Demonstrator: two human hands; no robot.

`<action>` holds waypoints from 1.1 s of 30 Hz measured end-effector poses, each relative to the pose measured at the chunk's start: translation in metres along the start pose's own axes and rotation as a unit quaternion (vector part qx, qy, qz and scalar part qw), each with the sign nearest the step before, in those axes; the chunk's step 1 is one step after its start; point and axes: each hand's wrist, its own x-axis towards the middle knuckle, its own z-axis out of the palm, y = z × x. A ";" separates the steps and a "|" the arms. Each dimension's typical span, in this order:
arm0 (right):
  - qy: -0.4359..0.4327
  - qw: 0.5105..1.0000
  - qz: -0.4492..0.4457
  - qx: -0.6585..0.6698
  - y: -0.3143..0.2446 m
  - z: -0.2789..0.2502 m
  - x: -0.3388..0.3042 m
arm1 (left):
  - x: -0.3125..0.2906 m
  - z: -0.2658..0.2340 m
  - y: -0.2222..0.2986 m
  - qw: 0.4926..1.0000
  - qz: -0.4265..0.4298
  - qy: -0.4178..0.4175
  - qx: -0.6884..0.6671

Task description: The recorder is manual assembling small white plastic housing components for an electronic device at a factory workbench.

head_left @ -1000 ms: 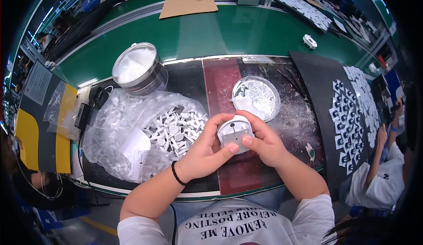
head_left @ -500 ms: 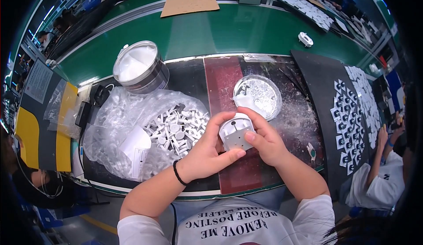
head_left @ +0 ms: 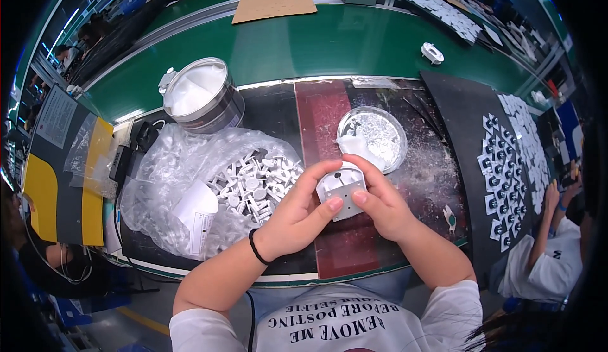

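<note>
We have the white part (head_left: 332, 181) in both hands, above the red strip (head_left: 339, 260) of the bench, with its grey plate (head_left: 346, 210) facing up. Our left hand (head_left: 296, 216) and right hand (head_left: 384, 209) are closed around it, fingers curled about the sides and far edge. Half a second ago the left thumb lay at the plate's near edge; now it is back up on the plate's face, across from the right thumb. That suggests we are steadying or pressing the plate, with the part not ready to leave our grip.

Just beyond our fingers sits a clear dish (head_left: 401, 148) with a white lump in it. To the left, pegs (head_left: 256, 190) spill from an open plastic bag (head_left: 155, 194), and behind that stands a tin (head_left: 218, 121). On the right, a black mat (head_left: 453, 111) bears rows of black-topped pieces (head_left: 500, 175).

On the green belt (head_left: 285, 51), a white piece (head_left: 432, 53) has slid leftward, while another (head_left: 167, 80) shows more clearly beside the tin.
</note>
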 end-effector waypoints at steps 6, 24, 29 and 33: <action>-0.008 1.000 -0.001 -0.019 0.002 -0.001 0.000 | 0.000 0.000 0.003 1.000 0.003 0.008 0.019; 0.071 0.996 -0.015 -0.055 0.004 0.003 0.006 | 0.009 -0.029 0.021 0.983 0.055 0.174 0.000; -0.107 0.834 -0.135 -0.525 0.007 0.028 0.026 | 0.012 -0.036 0.027 0.969 0.059 0.235 -0.050; -0.124 0.812 -0.136 -0.554 0.019 0.043 0.040 | 0.012 -0.036 0.028 0.972 0.057 0.226 -0.041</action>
